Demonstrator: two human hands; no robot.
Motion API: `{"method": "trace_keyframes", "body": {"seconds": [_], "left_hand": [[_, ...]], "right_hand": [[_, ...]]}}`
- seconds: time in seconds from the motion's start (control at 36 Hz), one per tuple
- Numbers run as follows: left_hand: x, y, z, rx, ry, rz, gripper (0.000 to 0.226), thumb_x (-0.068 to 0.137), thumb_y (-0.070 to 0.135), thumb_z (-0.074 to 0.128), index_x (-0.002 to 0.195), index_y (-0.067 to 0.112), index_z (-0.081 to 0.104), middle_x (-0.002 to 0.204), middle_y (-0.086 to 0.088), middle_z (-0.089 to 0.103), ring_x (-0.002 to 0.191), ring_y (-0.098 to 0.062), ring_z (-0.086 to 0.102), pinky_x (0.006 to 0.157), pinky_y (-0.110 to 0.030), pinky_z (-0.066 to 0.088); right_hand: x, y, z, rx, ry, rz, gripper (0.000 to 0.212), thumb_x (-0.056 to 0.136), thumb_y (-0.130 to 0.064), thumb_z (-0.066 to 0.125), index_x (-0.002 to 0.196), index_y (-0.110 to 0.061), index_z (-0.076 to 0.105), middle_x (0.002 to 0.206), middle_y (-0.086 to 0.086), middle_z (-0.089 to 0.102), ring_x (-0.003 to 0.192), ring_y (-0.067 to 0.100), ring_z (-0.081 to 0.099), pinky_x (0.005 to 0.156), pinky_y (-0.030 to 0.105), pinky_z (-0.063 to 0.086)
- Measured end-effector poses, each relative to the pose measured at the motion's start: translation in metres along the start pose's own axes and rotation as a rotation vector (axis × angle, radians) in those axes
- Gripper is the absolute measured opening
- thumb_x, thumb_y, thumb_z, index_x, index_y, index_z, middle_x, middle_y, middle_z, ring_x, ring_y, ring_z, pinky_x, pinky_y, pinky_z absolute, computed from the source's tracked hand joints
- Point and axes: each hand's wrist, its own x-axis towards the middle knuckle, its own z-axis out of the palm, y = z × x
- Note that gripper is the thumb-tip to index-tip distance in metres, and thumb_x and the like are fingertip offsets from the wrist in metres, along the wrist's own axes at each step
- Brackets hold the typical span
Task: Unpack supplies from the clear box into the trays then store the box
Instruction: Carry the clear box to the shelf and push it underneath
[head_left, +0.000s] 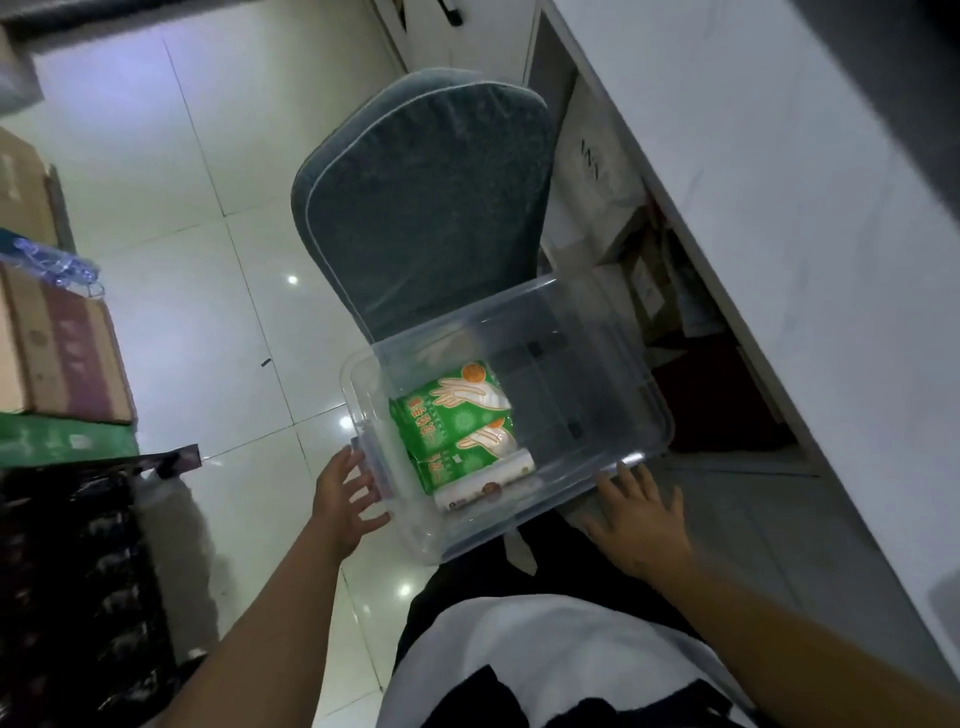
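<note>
Clear plastic box (587, 415) on the chair, green packets (452, 415) inside, left hand (345, 499) and right hand (641, 519) spread open at its near corners, gripping nothing.

1. The green packets (451, 415) inside the clear box (597, 364) carry print too small to read, and the lower one is partly hidden behind a white roll (485, 480).
2. The roll's label is blurred.
3. The cardboard boxes (57, 338) at the left edge of the frame are cut off.
4. The dark bag (78, 571) at lower left is blurred; its contents cannot be told.
5. Things under the white counter (779, 208) at right sit in shadow, indistinct.
6. The chair (426, 208) seat is hidden behind the box.
</note>
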Motion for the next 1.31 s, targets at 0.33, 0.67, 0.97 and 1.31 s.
{"method": "trace_keyframes", "body": {"seconds": [0.33,0.67,0.97,1.31], "left_hand": [[-0.057,-0.024,-0.053,-0.097,0.270,0.039,0.046,0.069,0.063,0.061,0.104,0.034,0.065,0.113,-0.001,0.065,0.102,-0.024,0.061,0.074,-0.040,0.050],[-0.051,-0.044,-0.057,-0.176,0.461,0.043,0.049,0.084,0.062,0.053,0.125,0.036,0.061,0.119,-0.001,0.063,0.101,-0.025,0.059,0.079,-0.039,0.046],[-0.063,-0.030,-0.052,-0.071,0.425,0.049,0.042,0.087,0.062,0.049,0.119,0.038,0.060,0.111,0.001,0.063,0.096,-0.022,0.059,0.072,-0.039,0.043],[-0.056,0.002,-0.081,0.151,0.233,0.110,0.041,0.091,0.060,0.048,0.117,0.031,0.064,0.114,-0.004,0.063,0.098,-0.026,0.059,0.080,-0.044,0.047]], "right_hand": [[0.081,-0.033,-0.074,-0.103,0.012,-0.266,0.083,0.086,-0.074,0.040,0.155,-0.040,0.010,0.167,-0.003,-0.001,0.152,0.027,-0.002,0.116,0.063,0.004],[0.209,-0.030,-0.151,1.136,-0.551,0.163,0.069,0.088,-0.077,0.027,0.118,-0.025,0.061,0.112,0.005,0.063,0.101,0.029,0.057,0.078,0.045,0.044],[0.206,-0.029,-0.151,1.141,-0.557,0.172,0.083,0.080,-0.085,0.029,0.122,-0.020,0.060,0.115,0.007,0.065,0.102,0.030,0.061,0.070,0.041,0.046],[0.111,0.011,-0.109,1.391,-0.341,0.213,0.086,0.081,-0.081,0.038,0.129,-0.013,0.060,0.126,0.014,0.060,0.112,0.038,0.057,0.087,0.048,0.049]]}}
